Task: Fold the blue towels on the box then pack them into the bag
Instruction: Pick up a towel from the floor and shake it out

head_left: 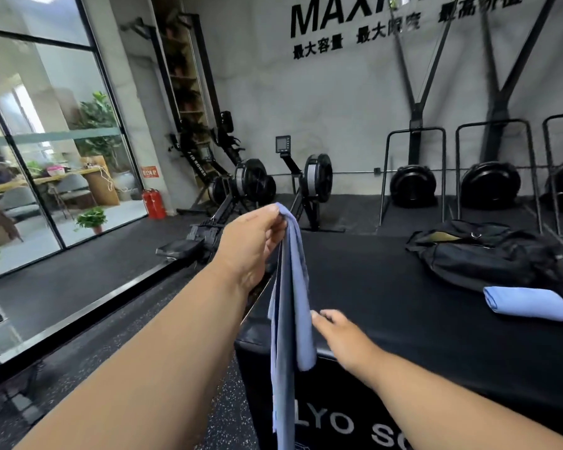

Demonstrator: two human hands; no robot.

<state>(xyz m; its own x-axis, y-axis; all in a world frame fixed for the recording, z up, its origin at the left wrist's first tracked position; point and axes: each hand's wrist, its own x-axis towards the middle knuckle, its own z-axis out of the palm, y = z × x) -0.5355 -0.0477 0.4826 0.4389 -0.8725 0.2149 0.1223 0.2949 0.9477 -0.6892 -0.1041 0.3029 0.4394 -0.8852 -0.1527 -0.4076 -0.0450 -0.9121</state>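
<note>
My left hand (257,237) pinches the top of a blue towel (290,306) and holds it up; the towel hangs in long folds past the near left corner of the black box (403,319). With its fingers stretched out, my right hand (338,332) touches the hanging towel's right edge about halfway down. A second blue towel (527,303) lies folded on the box at the right. Just behind it lies the black bag (481,254), its top open.
Black rowing machines (251,186) stand on the dark floor beyond the box. Black metal frames with round machines (413,186) line the back wall. A red fire extinguisher (153,203) stands by the glass wall (46,157) at the left.
</note>
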